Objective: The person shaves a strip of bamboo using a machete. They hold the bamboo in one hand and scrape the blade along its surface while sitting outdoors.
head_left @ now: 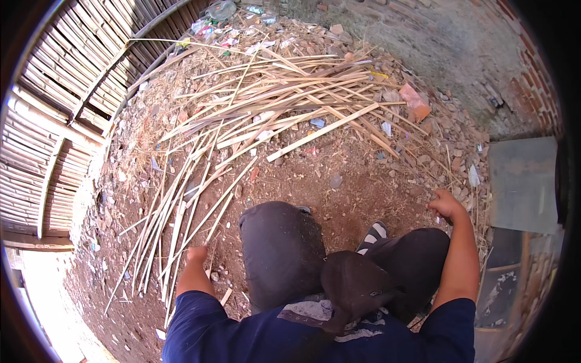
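Observation:
My left hand (196,253) is closed low on the left, where the near end of a thin pale bamboo strip (221,214) meets the fingers. More long split strips (158,227) lie loosely fanned on the dirt beside and beyond it. To the right, past my bent knee, my right hand (446,205) is raised with the fingers curled in. Whatever may be inside that grip is hidden. Ahead of me spreads a larger crisscrossed heap of bamboo strips (290,91). One wide pale strip (324,131) lies slantwise at its near edge.
A reddish brick piece (414,103) rests at the heap's right end. Rubble and litter (230,39) lie at the back. A bamboo-slat wall (66,66) stands left, a plastered brick wall (448,48) back right, and a grey panel (522,184) leans at the right.

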{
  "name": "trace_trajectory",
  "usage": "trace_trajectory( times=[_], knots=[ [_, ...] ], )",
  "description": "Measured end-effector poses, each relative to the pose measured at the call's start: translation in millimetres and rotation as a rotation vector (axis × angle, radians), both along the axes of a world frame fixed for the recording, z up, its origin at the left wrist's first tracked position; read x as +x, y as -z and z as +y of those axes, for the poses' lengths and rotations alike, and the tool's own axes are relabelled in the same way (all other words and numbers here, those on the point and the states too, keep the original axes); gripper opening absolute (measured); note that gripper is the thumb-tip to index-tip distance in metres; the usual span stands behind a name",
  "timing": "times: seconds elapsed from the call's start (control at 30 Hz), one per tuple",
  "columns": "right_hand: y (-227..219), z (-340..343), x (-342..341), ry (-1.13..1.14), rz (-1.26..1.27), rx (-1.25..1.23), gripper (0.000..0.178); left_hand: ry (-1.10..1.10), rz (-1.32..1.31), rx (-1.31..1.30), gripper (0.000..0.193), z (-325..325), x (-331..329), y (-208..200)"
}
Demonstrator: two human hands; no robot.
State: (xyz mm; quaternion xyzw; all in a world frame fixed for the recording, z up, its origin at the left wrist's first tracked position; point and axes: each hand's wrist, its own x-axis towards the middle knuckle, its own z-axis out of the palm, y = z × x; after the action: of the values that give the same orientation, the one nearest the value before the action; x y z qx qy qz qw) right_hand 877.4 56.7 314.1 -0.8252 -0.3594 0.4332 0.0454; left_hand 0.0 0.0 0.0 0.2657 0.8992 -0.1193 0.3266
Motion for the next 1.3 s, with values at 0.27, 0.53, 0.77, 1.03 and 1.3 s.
trace_trajectory(
  times=[0.27,0.53,0.77,1.03,1.3],
  knots=[
    [-14,-4,-17,0.135,-0.121,0.004,0.052,-0.228,0.146,0.160,0.088,85,-32,10],
    [-12,22,-22,0.020,-0.179,-0.100,0.058,0.653,-0.015,-0.420,0.063,101,-124,82],
    [-8,10,-24,0.045,-0.256,-0.071,0.061,0.124,0.085,-0.184,0.062,79,-62,59],
    [-7,21,-24,0.019,-0.204,-0.109,0.065,0.305,0.175,-0.240,0.058,30,-43,29],
    [-19,17,-37,0.023,-0.189,-0.079,0.077,0.423,0.185,0.124,0.035,-26,21,-24]
  ],
)
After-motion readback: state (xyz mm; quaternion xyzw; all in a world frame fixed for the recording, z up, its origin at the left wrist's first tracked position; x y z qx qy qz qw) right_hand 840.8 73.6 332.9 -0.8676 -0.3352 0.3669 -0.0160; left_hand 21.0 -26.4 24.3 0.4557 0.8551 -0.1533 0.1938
